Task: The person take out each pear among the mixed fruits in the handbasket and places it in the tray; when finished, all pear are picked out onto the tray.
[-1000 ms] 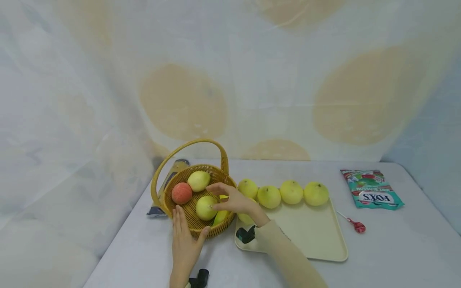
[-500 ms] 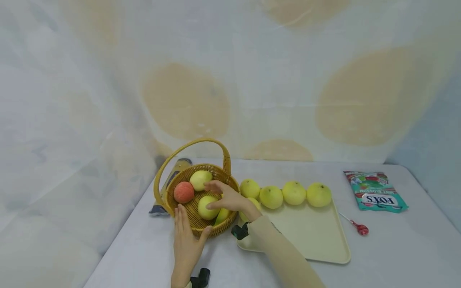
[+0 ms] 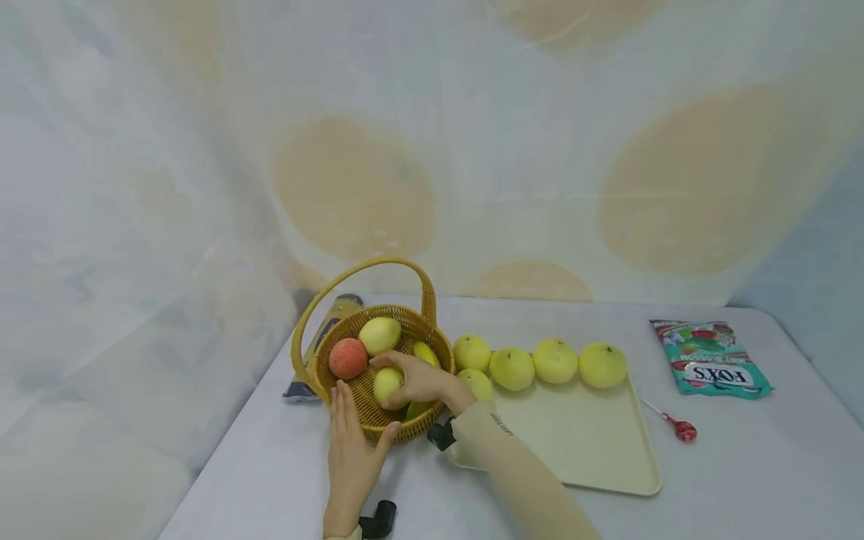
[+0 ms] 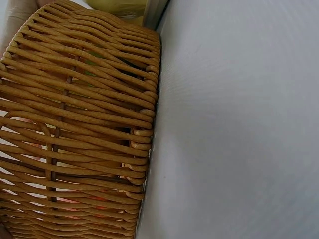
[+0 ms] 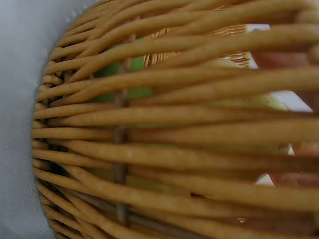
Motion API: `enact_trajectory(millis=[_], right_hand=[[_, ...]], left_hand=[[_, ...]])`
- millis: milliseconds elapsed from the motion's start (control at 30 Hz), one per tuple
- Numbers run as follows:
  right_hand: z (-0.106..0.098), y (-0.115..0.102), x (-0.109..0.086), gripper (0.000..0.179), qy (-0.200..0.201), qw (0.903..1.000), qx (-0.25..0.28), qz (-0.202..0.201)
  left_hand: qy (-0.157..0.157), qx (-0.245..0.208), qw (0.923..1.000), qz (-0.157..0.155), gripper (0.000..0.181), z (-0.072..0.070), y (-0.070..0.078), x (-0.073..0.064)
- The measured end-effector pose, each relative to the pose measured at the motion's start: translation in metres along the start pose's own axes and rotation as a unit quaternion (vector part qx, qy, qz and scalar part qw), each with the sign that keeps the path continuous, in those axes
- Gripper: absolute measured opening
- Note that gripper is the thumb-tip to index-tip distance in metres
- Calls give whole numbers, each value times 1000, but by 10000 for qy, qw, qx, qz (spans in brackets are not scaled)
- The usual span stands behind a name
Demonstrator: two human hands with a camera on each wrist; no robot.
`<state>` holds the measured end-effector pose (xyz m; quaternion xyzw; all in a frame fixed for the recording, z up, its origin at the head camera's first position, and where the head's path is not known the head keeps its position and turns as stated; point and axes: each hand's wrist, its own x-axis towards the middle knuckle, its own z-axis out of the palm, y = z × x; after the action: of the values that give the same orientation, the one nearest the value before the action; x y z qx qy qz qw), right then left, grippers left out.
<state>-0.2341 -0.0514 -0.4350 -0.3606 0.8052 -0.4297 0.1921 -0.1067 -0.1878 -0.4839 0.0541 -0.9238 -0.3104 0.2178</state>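
Observation:
In the head view a woven wicker basket (image 3: 370,417) with a tall arched handle stands on the left of the table. My right hand (image 3: 427,381) reaches over its right rim, fingers and thumb curved round a round yellow-green fruit (image 3: 387,385) inside. My left hand (image 3: 352,454) rests against the near left rim, fingers straight and thumb spread. A reddish-orange round fruit (image 3: 348,358), another yellow-green fruit (image 3: 380,336) and a banana-like yellow and green fruit (image 3: 425,352) also lie in the basket. Both wrist views are mostly filled by basket weave (image 4: 75,114).
Right of the basket, a cream tray (image 3: 580,442) carries several yellow-green fruits (image 3: 555,361) along its far and left edges. Farther right lie a red lollipop (image 3: 683,430) and a teal FOX'S candy bag (image 3: 715,364). A dark-and-gold packet (image 3: 300,391) lies partly hidden behind the basket.
My right hand has lowered over the near yellow-green fruit and closed its fingers round it, uncovering more of the banana-like fruit. The left hand stays at the rim. The view has shifted slightly.

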Motion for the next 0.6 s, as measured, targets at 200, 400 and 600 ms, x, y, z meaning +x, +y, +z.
enact_trajectory(millis=[200, 400, 600], right_hand=[[4, 0, 2, 69, 43, 9995, -302, 52], [7, -1, 2, 72, 186, 9994, -301, -10], [8, -2, 2, 70, 356, 9988, -327, -28]], left_hand=[[46, -28, 10000, 70, 108, 0, 2, 0], [-25, -41, 10000, -27, 109, -1, 1, 1], [-80, -84, 9999, -70, 109, -2, 1, 1]])
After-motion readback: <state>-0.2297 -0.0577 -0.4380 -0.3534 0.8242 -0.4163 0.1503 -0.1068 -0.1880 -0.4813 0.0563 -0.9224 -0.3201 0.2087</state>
